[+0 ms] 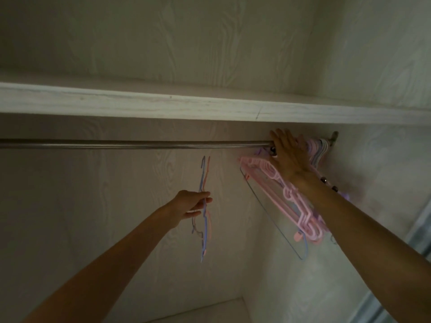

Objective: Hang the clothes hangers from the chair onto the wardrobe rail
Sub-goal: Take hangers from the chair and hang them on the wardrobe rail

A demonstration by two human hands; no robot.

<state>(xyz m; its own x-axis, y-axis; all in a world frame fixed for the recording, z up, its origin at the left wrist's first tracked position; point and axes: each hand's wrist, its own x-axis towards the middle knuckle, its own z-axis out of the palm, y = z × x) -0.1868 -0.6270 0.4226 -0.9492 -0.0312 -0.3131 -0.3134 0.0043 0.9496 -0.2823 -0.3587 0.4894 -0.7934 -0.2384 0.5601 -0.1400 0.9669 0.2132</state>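
Left hand (192, 206) pinches two thin hangers (204, 206) below the wardrobe rail (140, 144), hooks raised for hanging; right hand (288, 157), fingers apparently flat, presses the hung pink hangers (291, 201) aside, clearing room.

Your right hand (288, 155) covers the hooks of the pink hangers (289, 197) where they meet the rail (140, 144), so you cannot tell how many hang there. The rail runs off the left edge. Below the rail, the 2 hangers (205, 206) in your left hand (190, 207) are blurred; their lower ends fade out. Both forearms are cut off at the bottom edge.
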